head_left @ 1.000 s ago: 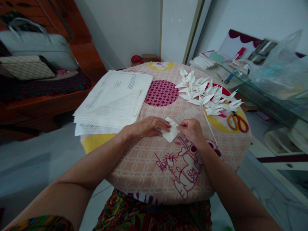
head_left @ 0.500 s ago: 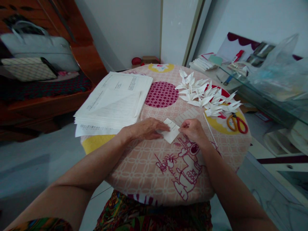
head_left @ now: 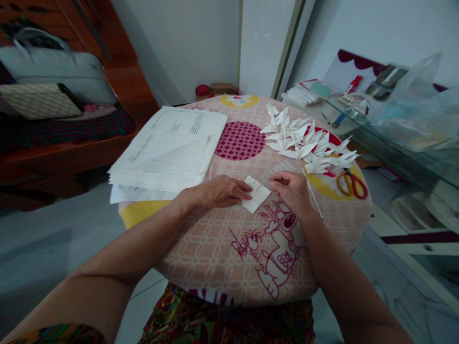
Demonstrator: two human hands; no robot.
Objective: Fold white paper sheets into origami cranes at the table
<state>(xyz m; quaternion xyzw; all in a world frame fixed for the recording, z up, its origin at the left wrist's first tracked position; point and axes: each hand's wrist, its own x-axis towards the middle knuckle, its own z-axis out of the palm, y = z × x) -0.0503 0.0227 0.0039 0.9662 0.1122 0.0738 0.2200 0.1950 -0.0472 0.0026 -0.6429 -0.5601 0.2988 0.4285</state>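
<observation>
A small white folded square of paper [head_left: 257, 195] lies tilted like a diamond on the cloth-covered round table. My left hand [head_left: 223, 191] rests on the table with its fingers stretched out, the tips touching the paper's left side. Just beyond the paper's right corner is my right hand [head_left: 291, 190], its fingers curled and pressed together; I see nothing between them. Behind this hand lies a pale, see-through strip [head_left: 278, 168], partly hidden. A thin white stick [head_left: 312, 193] lies beside the right wrist.
A stack of printed sheets [head_left: 168, 148] stands at the table's left. Several folded white paper pieces [head_left: 308, 138] are heaped at the back right, with scissors [head_left: 352, 184] in front. A glass shelf [head_left: 390, 129] with plastic bags borders the right side.
My right hand has come slightly away from the paper's right corner, which now shows uncovered. The left fingers have drawn back a little toward the paper's left edge.
</observation>
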